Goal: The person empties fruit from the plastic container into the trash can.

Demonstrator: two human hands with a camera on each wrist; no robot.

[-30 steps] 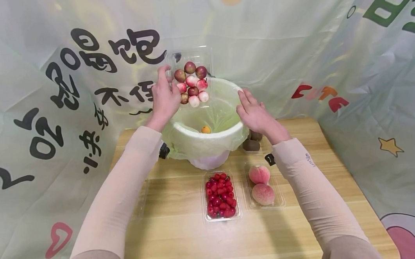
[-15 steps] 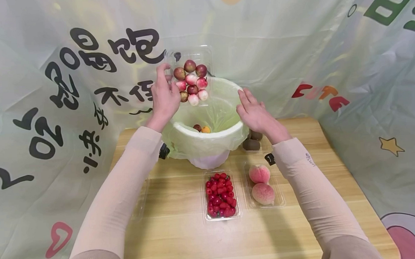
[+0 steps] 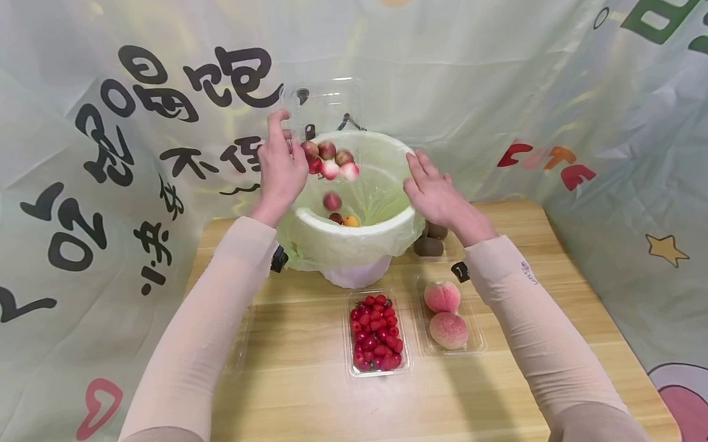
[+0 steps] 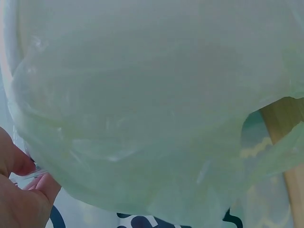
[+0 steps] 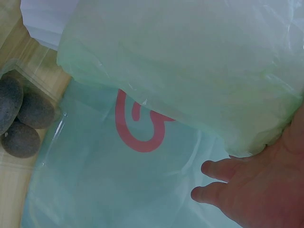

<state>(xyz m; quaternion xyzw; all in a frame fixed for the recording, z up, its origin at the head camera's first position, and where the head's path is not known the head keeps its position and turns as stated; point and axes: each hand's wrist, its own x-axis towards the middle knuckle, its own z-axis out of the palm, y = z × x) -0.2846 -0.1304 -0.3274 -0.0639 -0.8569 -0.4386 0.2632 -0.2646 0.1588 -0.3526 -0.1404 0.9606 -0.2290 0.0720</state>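
Above a bag-lined bucket (image 3: 364, 248), a tilted clear tray (image 3: 331, 102) of red fruit (image 3: 329, 169) is pinched by the left hand (image 3: 281, 163); the bucket is touched on its right by the right hand (image 3: 435, 191), fingers extended.

The tabletop (image 3: 316, 410) is pale wood with grain running crosswise, and a bin (image 3: 357, 275) stands upright toward its far edge. Just in front of the bin lies a clear tray (image 3: 381, 373) of small red fruits, and just beside that, a second tray (image 3: 476, 338) with two pink peaches (image 3: 446, 316) touching. Dark brown oval fruits (image 5: 21, 138) lie in another clear container (image 3: 450, 250) beside the bin; a transparent box (image 3: 239, 344), partly hidden, sits well apart on the opposite side.
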